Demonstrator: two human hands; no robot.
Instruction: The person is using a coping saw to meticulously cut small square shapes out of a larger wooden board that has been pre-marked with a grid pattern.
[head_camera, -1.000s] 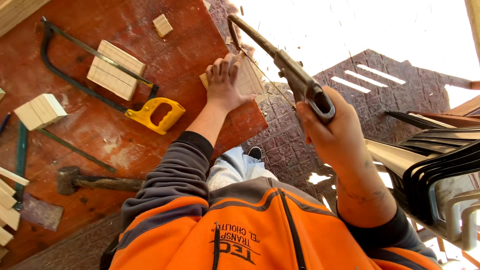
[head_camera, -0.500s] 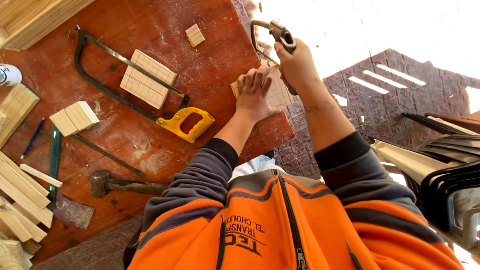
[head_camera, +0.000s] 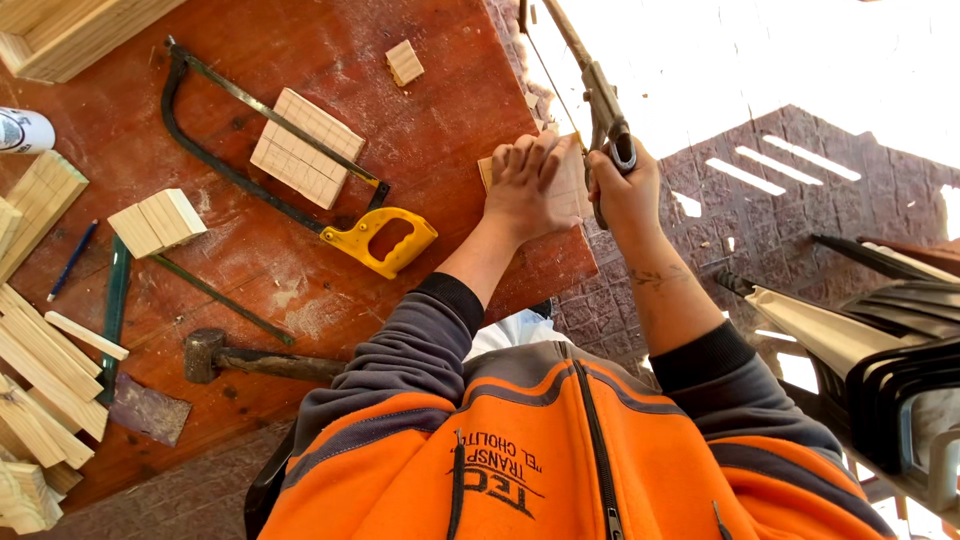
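My left hand lies flat with spread fingers on a small pale wooden piece at the right edge of the reddish worktable. My right hand is closed around the handle of a metal-framed saw. The saw's frame and blade reach up and away from me, just beside the wooden piece. The two hands are almost touching. Most of the wooden piece is hidden under my left hand.
On the table lie a yellow-handled hacksaw, a marked wooden board, small blocks, a hammer, a blue pencil and wooden strips. Stacked chairs stand at right on brick paving.
My right hand has carried the saw from the right, out over the paving, in to the table edge beside my left hand. My left hand has stayed on the wooden piece.
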